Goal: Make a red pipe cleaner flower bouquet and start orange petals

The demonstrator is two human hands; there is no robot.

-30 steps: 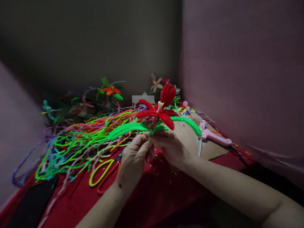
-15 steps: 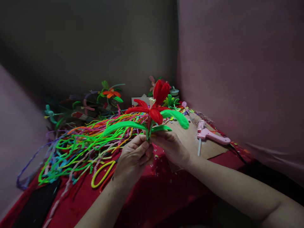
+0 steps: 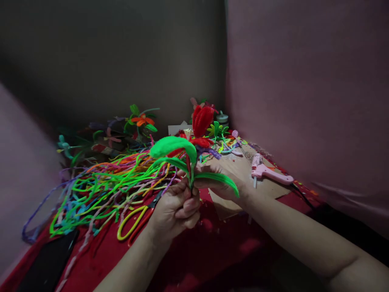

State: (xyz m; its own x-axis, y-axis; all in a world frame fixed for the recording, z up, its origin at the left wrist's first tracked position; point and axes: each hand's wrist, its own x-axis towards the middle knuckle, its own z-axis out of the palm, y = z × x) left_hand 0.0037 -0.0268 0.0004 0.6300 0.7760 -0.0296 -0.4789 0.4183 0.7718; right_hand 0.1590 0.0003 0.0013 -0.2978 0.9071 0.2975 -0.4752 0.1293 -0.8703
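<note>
My left hand (image 3: 178, 209) is closed around the lower stem of a pipe cleaner flower, holding it upright above the table. The flower's red petals (image 3: 203, 121) and pale stamens (image 3: 188, 132) stand at the top, partly behind a broad, curved green leaf (image 3: 173, 147). Two narrower leaves spread from the stem, with one green leaf (image 3: 217, 178) drooping to the right. Behind that leaf, my right hand (image 3: 226, 184) reaches in close to the stem. Its fingers are mostly hidden by the leaves and stem.
Many loose coloured pipe cleaners (image 3: 103, 182) cover the table's left side, with scissors (image 3: 133, 221) at their near edge. A black phone (image 3: 47, 261) lies front left. A pink glue gun (image 3: 270, 172) rests on cardboard (image 3: 243, 170) at right. More finished flowers (image 3: 142, 119) stand at the back.
The flower has turned about its stem, so the broad leaf now arches left in front of the petals. My right hand has shifted behind the stem and leaves.
</note>
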